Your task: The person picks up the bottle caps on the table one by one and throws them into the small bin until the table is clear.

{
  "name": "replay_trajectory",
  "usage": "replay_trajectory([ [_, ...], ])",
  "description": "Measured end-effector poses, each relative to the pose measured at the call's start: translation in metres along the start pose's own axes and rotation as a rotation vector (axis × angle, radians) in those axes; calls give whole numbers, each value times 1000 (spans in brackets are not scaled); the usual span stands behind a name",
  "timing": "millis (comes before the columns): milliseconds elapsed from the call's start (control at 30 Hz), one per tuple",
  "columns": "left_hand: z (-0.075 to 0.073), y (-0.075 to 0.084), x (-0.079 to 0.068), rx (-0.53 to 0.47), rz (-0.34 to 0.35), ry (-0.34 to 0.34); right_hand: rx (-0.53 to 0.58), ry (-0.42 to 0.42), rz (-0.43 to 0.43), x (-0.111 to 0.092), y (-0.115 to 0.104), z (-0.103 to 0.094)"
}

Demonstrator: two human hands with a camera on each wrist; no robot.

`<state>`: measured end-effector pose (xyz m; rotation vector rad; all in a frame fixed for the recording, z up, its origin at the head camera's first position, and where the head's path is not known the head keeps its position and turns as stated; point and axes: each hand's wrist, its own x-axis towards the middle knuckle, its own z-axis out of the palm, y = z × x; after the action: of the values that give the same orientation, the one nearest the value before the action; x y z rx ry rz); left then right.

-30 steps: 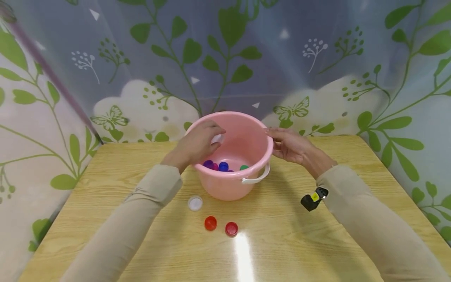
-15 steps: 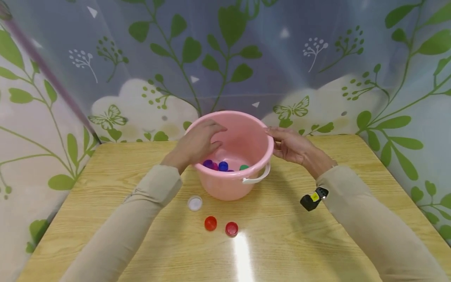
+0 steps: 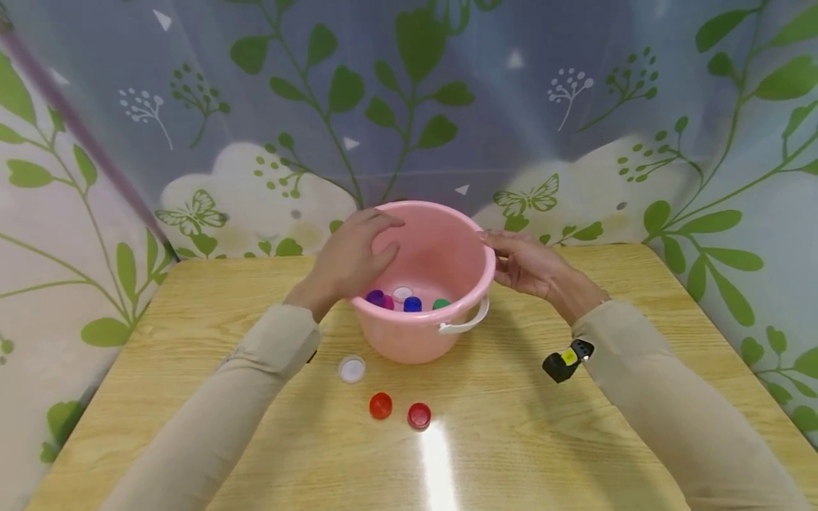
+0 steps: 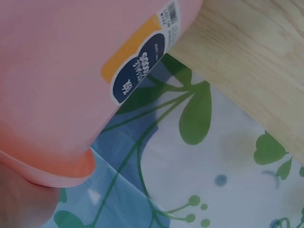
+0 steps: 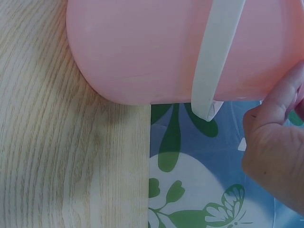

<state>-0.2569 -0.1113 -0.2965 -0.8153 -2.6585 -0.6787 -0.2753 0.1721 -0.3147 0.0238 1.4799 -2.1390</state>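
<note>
A pink bucket (image 3: 409,337) with a white handle (image 3: 465,325) stands on the table, its mouth tilted towards me in the head view. My left hand (image 3: 348,255) is over its left rim, thumb and fingers spread, with nothing between them. On the opposite side my right hand (image 3: 527,264) grips the rim, fingertips at its edge. Inside the bucket lie a white bottle cap (image 3: 403,293), a blue cap (image 3: 412,304), a green cap (image 3: 441,304), a purple cap (image 3: 375,297) and a pink one (image 3: 388,302). The left wrist view shows the bucket's label (image 4: 140,66).
In front of the bucket, a white cap (image 3: 352,370), an orange-red cap (image 3: 380,406) and a dark red cap (image 3: 419,416) lie on the wooden table (image 3: 511,440). A leaf-patterned cloth (image 3: 441,106) hangs behind and at both sides. A black device (image 3: 562,363) is strapped to the right wrist.
The white cap has left my left hand and now lies inside the bucket. The blue cap there has shifted slightly right. My left hand has drawn slightly left; the right stays put.
</note>
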Motion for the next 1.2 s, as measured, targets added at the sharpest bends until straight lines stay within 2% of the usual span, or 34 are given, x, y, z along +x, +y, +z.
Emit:
replay_trajectory([
  [100,1,-1,-3,-41,15,132,-3,5,0,0,0,0],
  [233,4,-4,-7,-61,35,408,-9,15,16,3,1,1],
  [333,6,-6,-11,-121,-6,596,-14,22,23,5,0,2],
  [433,7,-11,-16,-208,-40,679,-14,35,24,4,0,3],
  [500,6,-16,-23,-246,-71,683,-14,41,23,4,0,4],
  [600,5,-28,-37,-235,-117,656,-16,50,24,3,-1,4],
  [667,5,-36,-49,-198,-163,607,-17,50,24,2,-2,4],
  [767,8,-47,-68,-129,-216,482,-14,53,25,0,-2,4],
  [900,16,-56,-91,-77,-260,262,-7,59,26,-1,-3,4],
  [1067,27,-56,-112,-42,-246,10,-4,56,25,-1,-2,3],
  [1200,35,-48,-122,-17,-193,-111,-5,45,25,0,-3,3],
])
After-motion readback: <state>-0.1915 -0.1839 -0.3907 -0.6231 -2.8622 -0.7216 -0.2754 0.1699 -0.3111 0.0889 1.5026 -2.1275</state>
